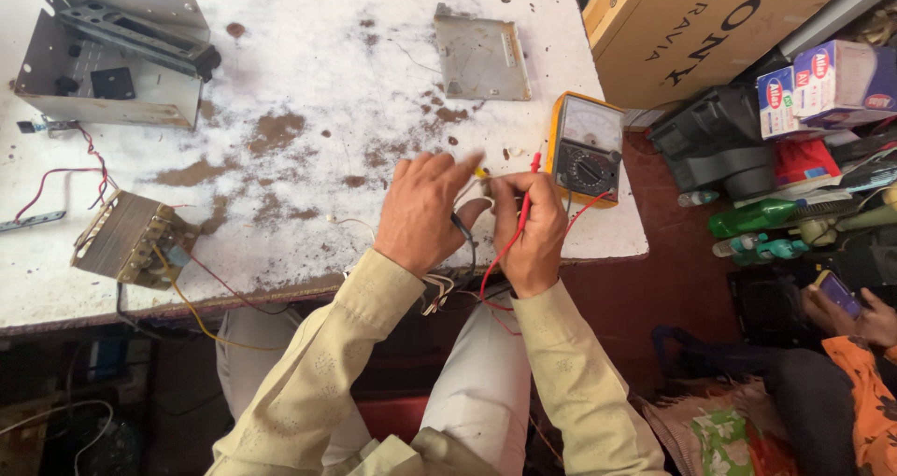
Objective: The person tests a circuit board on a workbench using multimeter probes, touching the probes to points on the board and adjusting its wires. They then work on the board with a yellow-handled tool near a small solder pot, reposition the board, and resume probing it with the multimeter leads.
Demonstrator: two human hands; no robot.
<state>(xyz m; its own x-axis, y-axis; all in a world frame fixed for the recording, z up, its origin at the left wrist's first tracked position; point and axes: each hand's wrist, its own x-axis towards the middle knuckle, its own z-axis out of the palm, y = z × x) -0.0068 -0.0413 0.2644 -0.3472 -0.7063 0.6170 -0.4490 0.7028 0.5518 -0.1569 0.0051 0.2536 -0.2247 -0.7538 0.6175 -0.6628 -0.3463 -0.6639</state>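
- We see the right hand (531, 233) pinching a red probe (525, 205) upright between thumb and fingers, its tip near the wire ends at the table edge; held like a pen, it looks steadied for a fine touch.
- The left hand (425, 210) closes around a bundle of thin wires (464, 238), forefinger stretched towards the yellow tip (481, 172), seemingly presenting the ends to the probe.
- Just beside the hands, a yellow meter (587, 147) lies face up on the worn white table (308, 84), its red lead looping back to the probe.
- Farther left sits a transformer (126, 238) with trailing wires.
- At the far corner, an open metal case (112, 56) holds a dark bracket; a flat metal plate (481, 54) lies apart.
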